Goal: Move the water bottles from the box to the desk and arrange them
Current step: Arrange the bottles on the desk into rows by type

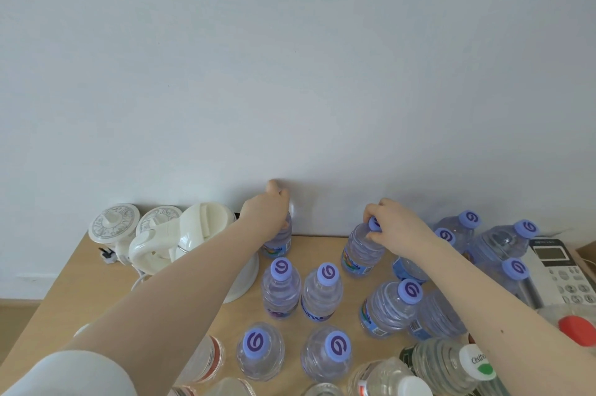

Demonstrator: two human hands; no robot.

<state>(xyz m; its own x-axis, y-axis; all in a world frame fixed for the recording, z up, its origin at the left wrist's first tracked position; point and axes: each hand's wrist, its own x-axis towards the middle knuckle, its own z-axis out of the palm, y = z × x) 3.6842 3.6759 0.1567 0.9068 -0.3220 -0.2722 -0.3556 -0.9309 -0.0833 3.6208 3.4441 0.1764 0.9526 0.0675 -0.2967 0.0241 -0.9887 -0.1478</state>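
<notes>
At the desk's (74, 286) far edge, the left hand (269, 211) is clasping the rear bottle (280, 242) by its top. The right hand (395, 229) is pinching the neighbouring bottle (361, 253) by its cap. Both are looking full, weighty and slick, so neck grips are suiting best.

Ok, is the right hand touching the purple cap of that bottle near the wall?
Touching. The head view shows the right hand pinching the purple cap from above, with no gap.
</notes>
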